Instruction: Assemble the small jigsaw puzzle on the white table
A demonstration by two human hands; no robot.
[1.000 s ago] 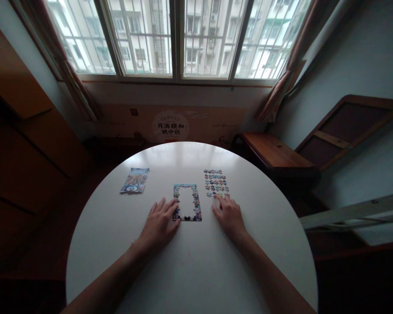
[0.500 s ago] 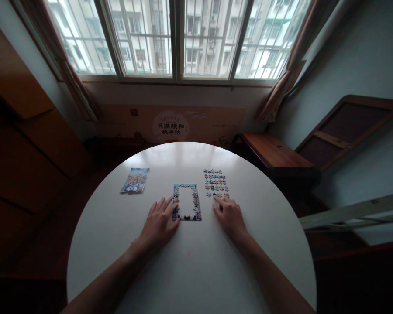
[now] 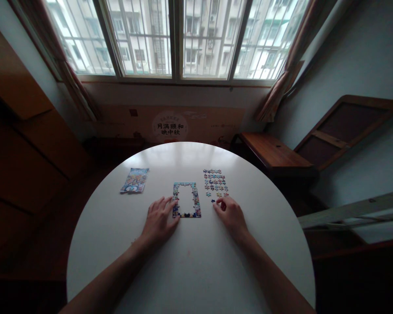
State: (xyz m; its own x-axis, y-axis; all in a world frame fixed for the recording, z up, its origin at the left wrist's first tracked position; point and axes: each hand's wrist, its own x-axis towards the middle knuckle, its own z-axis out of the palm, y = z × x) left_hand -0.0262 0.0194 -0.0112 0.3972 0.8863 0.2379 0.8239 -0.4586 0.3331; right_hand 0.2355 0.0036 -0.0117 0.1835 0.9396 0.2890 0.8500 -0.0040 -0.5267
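Note:
A jigsaw border with a bare middle lies flat on the white table. My left hand rests at its left side, fingers stretched out, fingertips and thumb touching the edge near the lower left corner. To the right, my right hand is closed, its thumb and index finger bent together at a dark puzzle piece. That piece sits just below the rows of loose puzzle pieces. How firmly the fingertips grip it is partly hidden by the hand.
A colourful printed picture sheet lies at the left of the round white table. Small bits lie beside my left forearm. Beyond the table are a wooden bench at the right and a barred window.
The dark puzzle piece has come out of the bottom row toward me. My right fingers have curled from pointing to a pinch. My left hand stays at the border.

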